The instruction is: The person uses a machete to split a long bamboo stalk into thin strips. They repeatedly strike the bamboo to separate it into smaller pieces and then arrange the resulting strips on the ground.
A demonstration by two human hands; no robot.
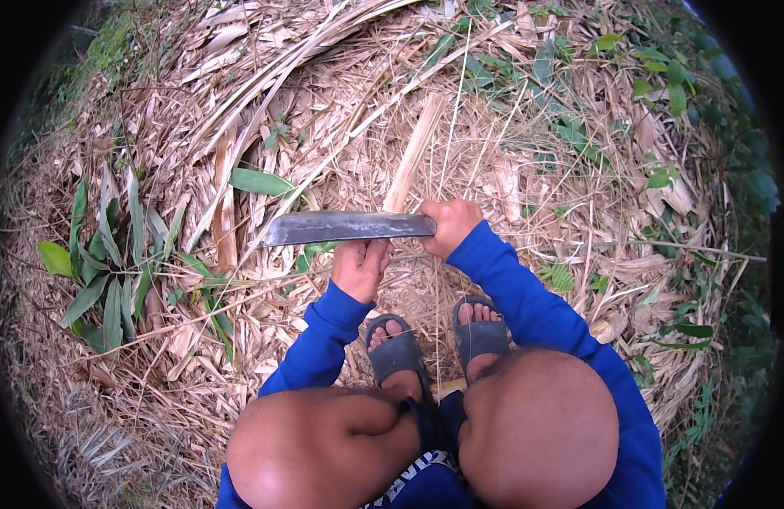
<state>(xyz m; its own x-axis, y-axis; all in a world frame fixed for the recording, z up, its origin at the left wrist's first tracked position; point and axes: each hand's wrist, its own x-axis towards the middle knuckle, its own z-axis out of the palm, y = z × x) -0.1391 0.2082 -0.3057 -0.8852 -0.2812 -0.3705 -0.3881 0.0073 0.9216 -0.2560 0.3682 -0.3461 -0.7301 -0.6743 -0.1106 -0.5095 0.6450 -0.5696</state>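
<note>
My right hand is closed round the handle of a machete, whose broad dark blade points left across the front of me. Just below the blade, my left hand grips the near end of a pale wooden stick. The stick slants away from me, up and slightly right, passing beneath the blade. The blade hides the part of the stick close to my left fingers, so I cannot tell whether its edge touches the wood.
Dry leaves and straw litter the ground. A broad-leaved green plant grows at the left, with more greenery at the far right. My sandalled feet stand close beneath my hands, between my bent knees.
</note>
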